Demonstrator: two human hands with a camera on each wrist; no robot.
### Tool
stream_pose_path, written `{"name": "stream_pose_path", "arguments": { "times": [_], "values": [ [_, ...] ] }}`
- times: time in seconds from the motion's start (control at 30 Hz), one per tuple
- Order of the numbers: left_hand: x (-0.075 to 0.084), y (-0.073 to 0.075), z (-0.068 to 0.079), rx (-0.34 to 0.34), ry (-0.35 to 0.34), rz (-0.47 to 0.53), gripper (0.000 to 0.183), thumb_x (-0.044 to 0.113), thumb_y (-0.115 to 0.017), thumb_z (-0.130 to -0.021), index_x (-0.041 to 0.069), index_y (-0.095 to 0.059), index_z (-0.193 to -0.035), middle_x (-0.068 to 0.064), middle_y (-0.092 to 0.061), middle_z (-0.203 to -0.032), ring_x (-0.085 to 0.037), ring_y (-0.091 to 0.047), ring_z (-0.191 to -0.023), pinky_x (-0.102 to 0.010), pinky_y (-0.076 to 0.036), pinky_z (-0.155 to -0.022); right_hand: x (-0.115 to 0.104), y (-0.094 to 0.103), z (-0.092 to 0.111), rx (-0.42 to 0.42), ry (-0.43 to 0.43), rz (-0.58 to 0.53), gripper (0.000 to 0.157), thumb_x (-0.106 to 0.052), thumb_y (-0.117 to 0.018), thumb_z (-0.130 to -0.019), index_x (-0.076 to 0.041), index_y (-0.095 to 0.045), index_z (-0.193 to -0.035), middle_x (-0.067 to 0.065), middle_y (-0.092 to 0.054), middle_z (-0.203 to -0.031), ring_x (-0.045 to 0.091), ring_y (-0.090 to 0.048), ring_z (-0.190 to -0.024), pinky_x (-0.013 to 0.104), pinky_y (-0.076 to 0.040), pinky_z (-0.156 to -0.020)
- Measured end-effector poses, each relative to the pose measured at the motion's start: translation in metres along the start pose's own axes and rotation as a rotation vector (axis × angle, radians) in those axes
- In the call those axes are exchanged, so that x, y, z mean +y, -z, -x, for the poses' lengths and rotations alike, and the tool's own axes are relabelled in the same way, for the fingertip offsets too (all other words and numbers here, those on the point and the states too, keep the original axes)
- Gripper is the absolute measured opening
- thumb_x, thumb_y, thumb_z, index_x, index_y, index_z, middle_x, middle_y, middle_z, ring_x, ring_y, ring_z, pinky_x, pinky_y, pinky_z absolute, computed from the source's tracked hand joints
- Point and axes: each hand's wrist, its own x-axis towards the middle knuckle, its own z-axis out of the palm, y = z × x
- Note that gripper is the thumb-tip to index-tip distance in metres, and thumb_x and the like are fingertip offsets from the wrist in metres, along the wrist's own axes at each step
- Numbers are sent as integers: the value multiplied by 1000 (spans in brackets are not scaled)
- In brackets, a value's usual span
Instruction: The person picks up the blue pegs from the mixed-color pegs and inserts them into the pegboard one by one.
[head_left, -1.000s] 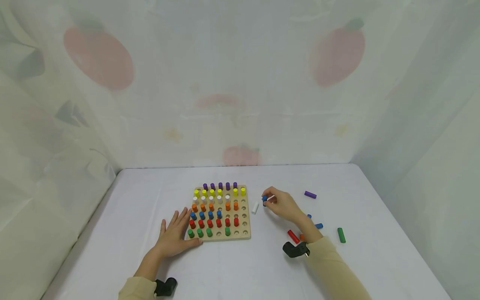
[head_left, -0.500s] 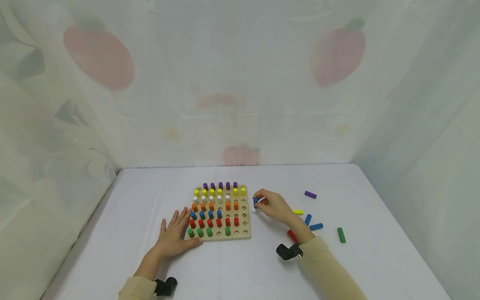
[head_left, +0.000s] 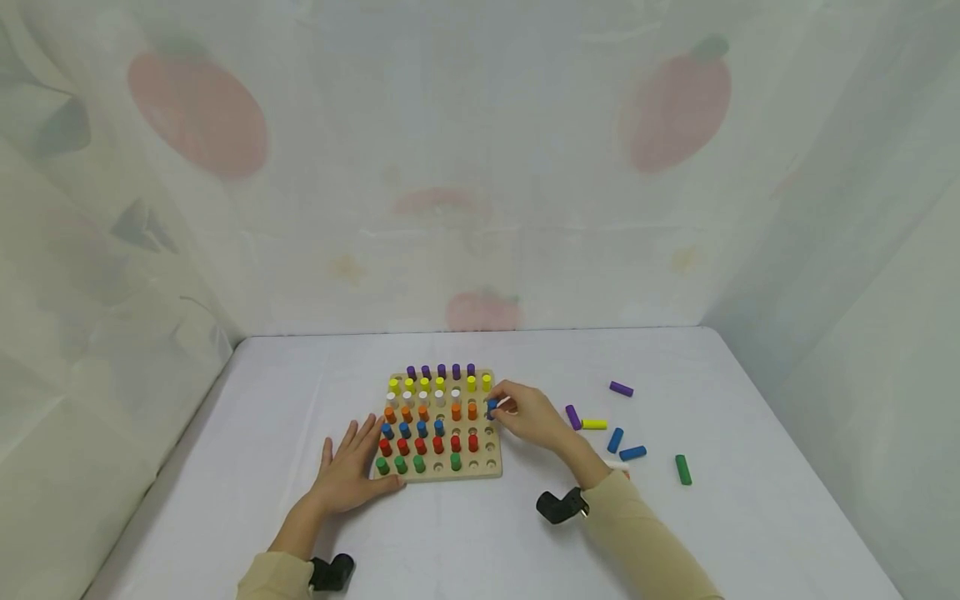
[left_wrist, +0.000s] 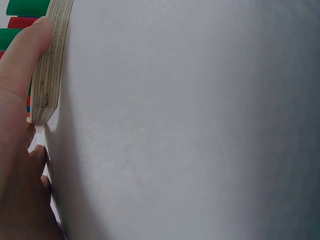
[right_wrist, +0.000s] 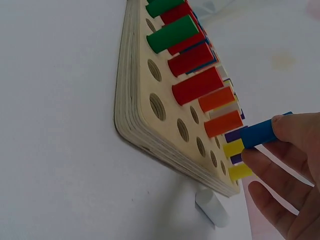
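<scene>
Right hand (head_left: 528, 414) pinches a blue peg (head_left: 492, 407) between thumb and fingers over the right-hand column of a wooden pegboard (head_left: 465, 478). The peg leans; whether its lower end touches the board cannot be told. Left hand (head_left: 347, 481) lies with fingers straight and spread along the board's left edge, thumb laid over the near edge by the corner. The board rests flat, slightly left of the table's middle, its rows running from purple at the far side to green at the near side; holes show in the right-hand columns.

Surface: the table (head_left: 420, 542) is white, with rounded far corners. Room: a pale back cloth (head_left: 480, 125) with faint red fruit prints (head_left: 198, 117) rises behind the far edge; a left side cloth (head_left: 97, 333) and a right side cloth (head_left: 847, 333) flank the table.

Edges and clearance: the board sits well apart from every table edge, with a broad stretch of white surface on its left. On its right, a white peg (right_wrist: 215, 209) lies just beside the board. Farther right lie two purple pegs (head_left: 621, 389), a yellow peg (head_left: 594, 424), two loose blue pegs (head_left: 632, 453) and a green peg (head_left: 682, 469), the last nearest the right edge.
</scene>
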Motion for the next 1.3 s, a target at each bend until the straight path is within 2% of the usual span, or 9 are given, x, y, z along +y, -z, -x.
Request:
{"name": "stream_pose_path", "arguments": {
  "times": [0.17, 0.53, 0.87, 1.3],
  "values": [
    [0, 1, 0, -4, 1, 2, 107, 68, -66, -64, 16, -23, -147, -11, -19, -153, -40, -7, -140, -66, 9, -103, -6, -6, -3, -13, 0, 8, 18, -12, -61, -87, -12, -60, -105, -1, -64, -99, 8, -61, -88, 18, -51, -76],
    [-1, 0, 0, 4, -5, -5, 107, 69, -66, -64, 16, -24, -147, -11, -20, -153, -40, -9, -140, -67, 8, -103, -10, -22, -7, -35, -22, -11, 20, -12, -61, -88, -9, -61, -107, -4, -65, -99, 9, -62, -86, 16, -50, -73],
    [1, 1, 1, 3, 3, -3, 107, 68, -66, -64, 17, -24, -147, -11, -20, -153, -40, -8, -140, -67, 9, -103, -15, -30, -10, -67, -39, -28, 17, -14, -60, -88, -13, -62, -105, 4, -66, -103, 8, -62, -86, 17, -51, -72],
    [-1, -1, 1, 2, 1, -8, 108, 70, -66, -64, 17, -23, -147, -11, -19, -153, -40, -7, -140, -66, 9, -103, -19, -43, -17, -79, 11, 71, 15, -16, -62, -88, -15, -63, -103, -8, -61, -89, 2, -54, -74, 14, -48, -66]
  ]
}}
